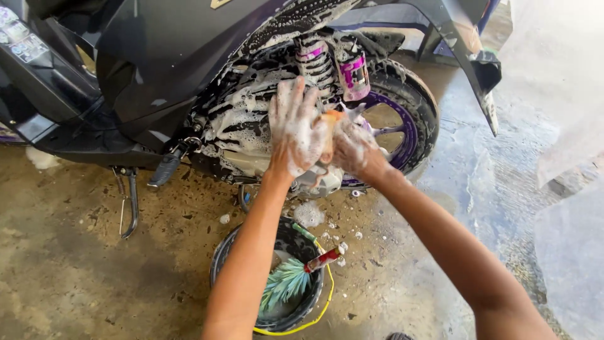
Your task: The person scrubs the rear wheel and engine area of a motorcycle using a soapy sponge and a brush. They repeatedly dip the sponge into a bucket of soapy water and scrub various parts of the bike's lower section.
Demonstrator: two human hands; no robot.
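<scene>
Below both soapy hands, bucket with green brush.

bucket below arms, wheel right, floor open left

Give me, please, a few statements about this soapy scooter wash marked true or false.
1. Both foam-covered hands, left hand and right hand, meet at a small orange sponge. True.
2. The dark scooter's rear wheel has a red rim. False: the rim is purple.
3. A round black bucket on the ground holds a green-bristled brush. True.
4. The engine casing is dry. False: white suds cover it.
</scene>
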